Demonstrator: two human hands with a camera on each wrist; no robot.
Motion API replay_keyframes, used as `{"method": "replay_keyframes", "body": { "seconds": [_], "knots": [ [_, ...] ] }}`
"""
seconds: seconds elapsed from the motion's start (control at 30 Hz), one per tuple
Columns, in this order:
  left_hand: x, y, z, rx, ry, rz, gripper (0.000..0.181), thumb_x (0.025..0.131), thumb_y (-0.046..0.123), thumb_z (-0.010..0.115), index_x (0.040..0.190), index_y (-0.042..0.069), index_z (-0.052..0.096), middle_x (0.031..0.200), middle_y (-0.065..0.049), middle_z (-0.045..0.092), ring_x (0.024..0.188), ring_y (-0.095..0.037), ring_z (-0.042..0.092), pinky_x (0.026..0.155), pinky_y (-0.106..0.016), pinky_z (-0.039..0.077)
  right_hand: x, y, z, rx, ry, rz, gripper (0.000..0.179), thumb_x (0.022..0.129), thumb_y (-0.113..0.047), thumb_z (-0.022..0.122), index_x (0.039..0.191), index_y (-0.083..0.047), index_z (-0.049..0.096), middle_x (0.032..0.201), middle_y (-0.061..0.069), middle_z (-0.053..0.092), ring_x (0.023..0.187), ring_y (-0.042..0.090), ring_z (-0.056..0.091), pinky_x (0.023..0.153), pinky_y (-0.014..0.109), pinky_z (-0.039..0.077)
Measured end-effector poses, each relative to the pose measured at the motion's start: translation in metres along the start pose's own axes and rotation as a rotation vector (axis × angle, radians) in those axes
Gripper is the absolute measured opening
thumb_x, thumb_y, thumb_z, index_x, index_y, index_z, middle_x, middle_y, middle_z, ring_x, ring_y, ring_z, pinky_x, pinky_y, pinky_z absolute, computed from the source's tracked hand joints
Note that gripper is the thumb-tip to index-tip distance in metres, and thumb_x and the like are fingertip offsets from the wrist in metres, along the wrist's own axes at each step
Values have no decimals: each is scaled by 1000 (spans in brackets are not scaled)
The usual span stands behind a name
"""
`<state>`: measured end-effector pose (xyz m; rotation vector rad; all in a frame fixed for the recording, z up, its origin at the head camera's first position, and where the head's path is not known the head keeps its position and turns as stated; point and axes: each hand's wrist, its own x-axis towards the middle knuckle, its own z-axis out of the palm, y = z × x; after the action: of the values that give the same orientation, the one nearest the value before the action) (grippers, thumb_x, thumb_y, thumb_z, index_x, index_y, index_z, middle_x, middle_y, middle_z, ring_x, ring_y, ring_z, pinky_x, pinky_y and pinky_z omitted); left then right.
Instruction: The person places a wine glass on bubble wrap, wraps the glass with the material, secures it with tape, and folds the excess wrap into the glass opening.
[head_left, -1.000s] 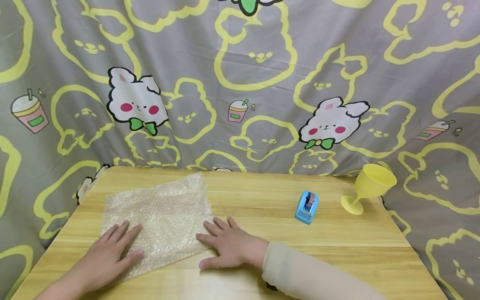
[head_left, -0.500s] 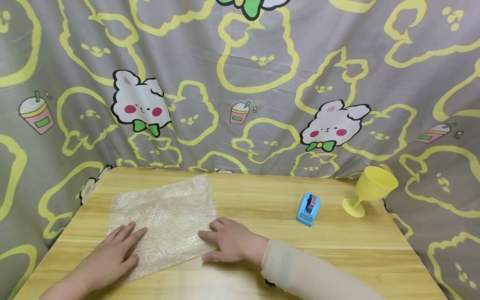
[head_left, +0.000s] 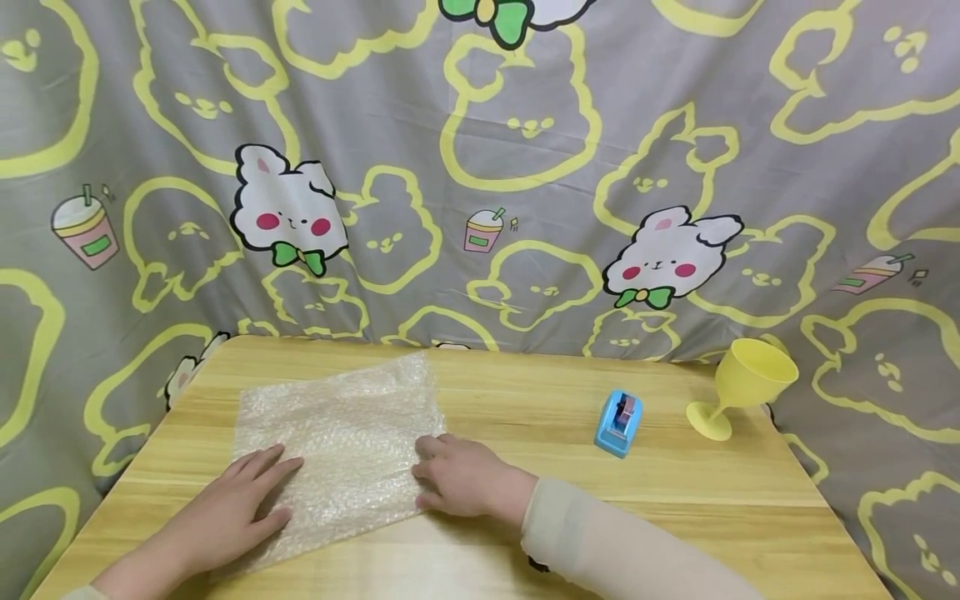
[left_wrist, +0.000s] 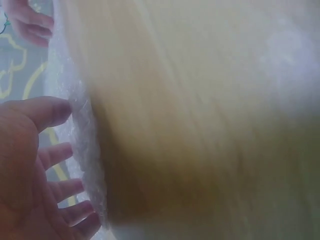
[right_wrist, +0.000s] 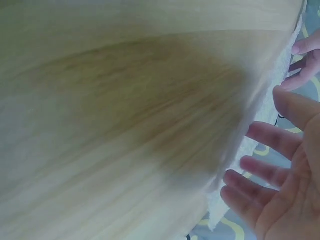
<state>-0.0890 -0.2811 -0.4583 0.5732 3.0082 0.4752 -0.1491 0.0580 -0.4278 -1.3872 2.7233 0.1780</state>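
A clear sheet of bubble wrap [head_left: 352, 425] lies flat on the left half of the wooden table. My left hand [head_left: 225, 517] rests on its lower left part, fingers spread and nearly straight. At the sheet's right edge is my right hand [head_left: 468, 479], its fingers gently bent and touching the wrap. In the left wrist view, the left fingertips [left_wrist: 75, 187] lie on the bubble wrap [left_wrist: 85, 145] along its edge. From the right wrist, the right hand [right_wrist: 285, 175] shows loosely bent, separated fingers against the edge, pinching nothing that I can see.
Right of the sheet stands a small blue tape dispenser [head_left: 618, 423] holding a roll of tape. Farther right, near the table's back corner, is a yellow goblet [head_left: 750, 379]. Behind the wooden table [head_left: 517, 392] hangs a grey patterned curtain [head_left: 405, 100].
My right hand's fingers have drawn together and bent at the sheet's edge, having been spread before. The left hand stays on the wrap. The whole head view has shifted slightly.
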Motion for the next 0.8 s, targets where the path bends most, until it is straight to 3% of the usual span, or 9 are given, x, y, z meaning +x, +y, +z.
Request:
{"method": "replay_keyframes", "body": {
  "seconds": [0.17,0.3,0.43,0.63,0.8],
  "knots": [
    [1,-1,-2,4,3,22,63,90,48,70,142,13,57,146,-26,46,129,-50,44,97,-65,43,4,0,3,43,26,2,31,97,-46,62,112,-21,71,135,3,59,111,18,62,94,30,52],
    [2,-3,-3,12,9,38,65,89,52,70,140,14,59,145,-25,47,128,-49,45,96,-64,44,7,0,6,35,57,-5,22,96,-42,64,105,-21,67,111,-3,66,95,12,62,86,25,53],
    [3,-2,-3,22,15,56,66,88,57,68,140,16,60,143,-23,49,126,-48,47,95,-63,44,9,0,8,1,73,9,25,96,-41,65,111,-21,63,94,-6,59,83,11,55,72,23,50],
    [8,3,-2,45,39,67,66,87,57,70,139,19,60,143,-22,50,125,-47,48,96,-64,43,10,1,8,-85,51,44,41,97,-46,62,131,-23,61,106,-3,60,91,14,55,74,25,51],
    [12,10,-1,36,33,86,65,86,54,73,139,18,60,141,-22,51,123,-48,49,94,-65,43,8,4,6,-112,44,40,36,93,-49,66,116,-22,68,107,-3,58,91,13,52,80,24,49]
  ]
}}
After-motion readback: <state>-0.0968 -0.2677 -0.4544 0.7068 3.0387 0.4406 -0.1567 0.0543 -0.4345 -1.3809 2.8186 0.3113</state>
